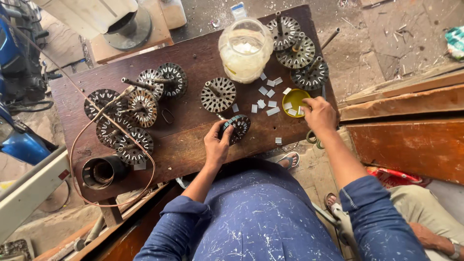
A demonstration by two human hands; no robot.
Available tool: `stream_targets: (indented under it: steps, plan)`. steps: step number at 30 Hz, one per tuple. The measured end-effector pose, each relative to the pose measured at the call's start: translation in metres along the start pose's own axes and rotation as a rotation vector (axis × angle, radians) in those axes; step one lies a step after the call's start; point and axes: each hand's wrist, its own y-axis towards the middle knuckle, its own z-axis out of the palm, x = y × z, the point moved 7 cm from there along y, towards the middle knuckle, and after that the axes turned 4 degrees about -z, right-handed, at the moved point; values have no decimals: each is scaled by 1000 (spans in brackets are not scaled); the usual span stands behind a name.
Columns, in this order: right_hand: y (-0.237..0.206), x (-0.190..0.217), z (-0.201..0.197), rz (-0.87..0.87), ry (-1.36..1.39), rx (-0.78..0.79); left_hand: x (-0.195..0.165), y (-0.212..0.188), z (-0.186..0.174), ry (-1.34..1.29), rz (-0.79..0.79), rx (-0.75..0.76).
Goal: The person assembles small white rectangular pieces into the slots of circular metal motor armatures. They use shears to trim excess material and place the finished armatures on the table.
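Two hands at a wooden worktop with slotted metal cores

Two bare hands work at the near edge of a dark wooden worktop. Left hand: its grip is closed around a round slotted metal core that lies on the worktop just beyond the fingers. Right hand: fingertips pinched at the near rim of a small yellow bowl; whether they grasp a slip cannot be told. The bowl holds a few pale paper slips. More loose slips lie scattered on the wood between the bowl and the core. Left of the hands, a cluster of slotted cores with shafts rests beside a dark metal cylinder, with a loop of copper wire around them. Further off, one core lies alone. At the far edge stands a clear glass jar, holding white slips, and just right of it three stacked cores.
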Motion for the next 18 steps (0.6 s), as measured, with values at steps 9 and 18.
stream_targets:
  steps: [9,18]
  plan:
    - [-9,-8,6,84,127,80,-78,-12,28,346,359,75]
    - [-4,-11,7,40,-1,47,-78,5,47,289,260,209]
